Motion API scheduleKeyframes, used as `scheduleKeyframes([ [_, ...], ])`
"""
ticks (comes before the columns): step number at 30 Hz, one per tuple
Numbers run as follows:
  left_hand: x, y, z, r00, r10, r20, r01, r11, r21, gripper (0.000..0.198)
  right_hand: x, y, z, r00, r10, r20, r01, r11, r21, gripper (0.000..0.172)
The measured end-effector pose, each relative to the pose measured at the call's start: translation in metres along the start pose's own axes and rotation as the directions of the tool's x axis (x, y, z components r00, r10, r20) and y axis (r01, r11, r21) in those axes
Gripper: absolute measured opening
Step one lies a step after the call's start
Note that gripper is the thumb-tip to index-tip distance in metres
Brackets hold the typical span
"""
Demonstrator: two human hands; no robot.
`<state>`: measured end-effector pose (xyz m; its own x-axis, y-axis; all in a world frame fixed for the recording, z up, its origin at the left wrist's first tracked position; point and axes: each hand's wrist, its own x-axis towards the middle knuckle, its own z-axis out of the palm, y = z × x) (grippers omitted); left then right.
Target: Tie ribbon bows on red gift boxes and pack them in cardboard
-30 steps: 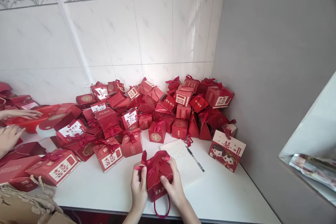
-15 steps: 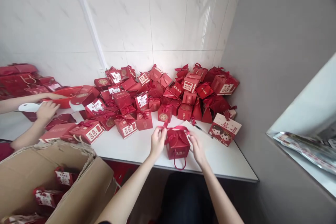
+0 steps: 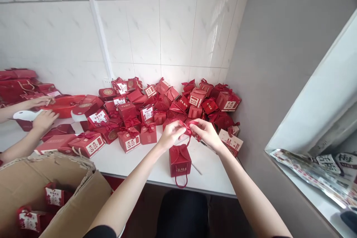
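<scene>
A small red gift box stands upright near the table's front edge, its top flaps folded in and a cord handle hanging down its front. Above and behind it, my left hand pinches a dark red ribbon. My right hand pinches the same ribbon just to the right, fingertips close to the left ones. The ribbon runs down from the fingers towards the box's top. Part of the ribbon is hidden by my fingers.
Many red gift boxes are piled along the tiled wall. At left, a co-worker's hands are by a red basin. A cardboard carton holding boxes stands front left. A ledge with packets juts in at right.
Both hands have risen off the box's sides and come together above it, lifting the ribbon. The view has tilted up, and the co-worker's upper hand has drawn left.
</scene>
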<state>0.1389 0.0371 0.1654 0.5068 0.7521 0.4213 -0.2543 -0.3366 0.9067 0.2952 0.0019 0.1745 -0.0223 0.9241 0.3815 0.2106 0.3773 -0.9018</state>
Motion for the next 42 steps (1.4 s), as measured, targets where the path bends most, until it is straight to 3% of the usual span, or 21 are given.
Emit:
scheduleKeyframes([
  [4,0.005,0.012,0.006,0.998,-0.021,0.059,0.019,0.999,0.027,0.019,0.005,-0.012,-0.007,1.000,-0.028,-0.013,0.028,0.999,-0.025,0.031],
  [9,0.011,0.012,0.010,0.993,-0.080,-0.091,0.064,0.984,-0.169,0.023,0.010,-0.011,-0.010,0.994,-0.055,-0.097,0.053,0.998,-0.022,0.032],
  [14,0.017,0.006,0.005,0.985,-0.130,-0.113,0.087,0.942,-0.323,0.021,0.014,-0.008,-0.007,0.988,0.072,-0.136,-0.051,0.987,0.156,0.034],
  [28,0.022,-0.010,-0.013,0.983,-0.146,-0.114,0.079,0.888,-0.454,0.014,0.014,0.010,-0.002,0.978,0.207,-0.040,-0.189,0.944,0.271,0.020],
  [34,0.028,-0.013,-0.017,0.993,-0.050,-0.105,0.014,0.949,-0.316,0.012,-0.007,0.022,0.014,0.949,0.277,0.150,-0.313,0.875,0.370,0.021],
  [37,0.030,-0.013,-0.021,0.999,0.013,-0.045,-0.025,0.965,-0.263,0.013,-0.015,0.026,0.020,0.940,0.256,0.225,-0.314,0.906,0.285,0.024],
  [40,0.030,-0.014,-0.027,0.998,0.056,0.033,-0.047,0.973,-0.228,0.015,-0.014,0.024,0.013,0.954,0.158,0.253,-0.169,0.985,0.024,0.025],
  [42,0.030,-0.015,-0.030,0.992,0.084,0.092,-0.065,0.978,-0.199,0.016,-0.009,0.021,0.003,0.976,0.100,0.193,-0.090,0.994,-0.064,0.026],
])
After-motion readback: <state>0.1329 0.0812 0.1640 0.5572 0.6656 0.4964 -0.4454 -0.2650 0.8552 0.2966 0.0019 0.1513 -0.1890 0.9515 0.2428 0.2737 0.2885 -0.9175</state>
